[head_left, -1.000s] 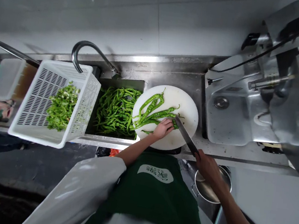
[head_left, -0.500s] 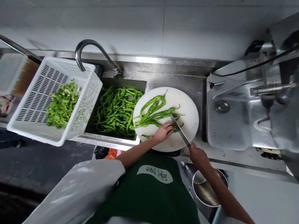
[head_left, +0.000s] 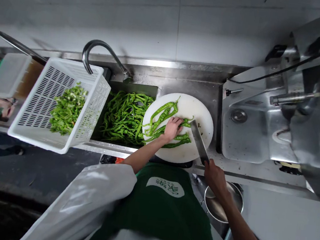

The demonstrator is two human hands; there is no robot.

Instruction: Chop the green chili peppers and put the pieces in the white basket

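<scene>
A round white cutting board (head_left: 204,114) carries several long green chili peppers (head_left: 160,118). My left hand (head_left: 173,129) is closed over a green chili pepper (head_left: 187,123) near the middle of the board, its fingers curled on the pod. More peppers lie just below that hand, their stem ends toward the right. My right hand (head_left: 214,176) grips the handle of a kitchen knife (head_left: 199,143) at the board's lower right edge. The broad blade slants up and left across the board, its tip close to the pepper's stem end. Small dark bits lie right of the blade.
Left of the board, a sink basin (head_left: 155,90) holds many green chili peppers under a curved faucet (head_left: 90,53). A white plastic basket (head_left: 28,134) contains chopped greens. A slicing machine (head_left: 312,128) stands on the right. Below the counter sits a metal pot (head_left: 204,204).
My left hand has moved up and slightly left on the peppers. The knife has shifted right, away from the lower peppers, and dark bits now lie right of it.
</scene>
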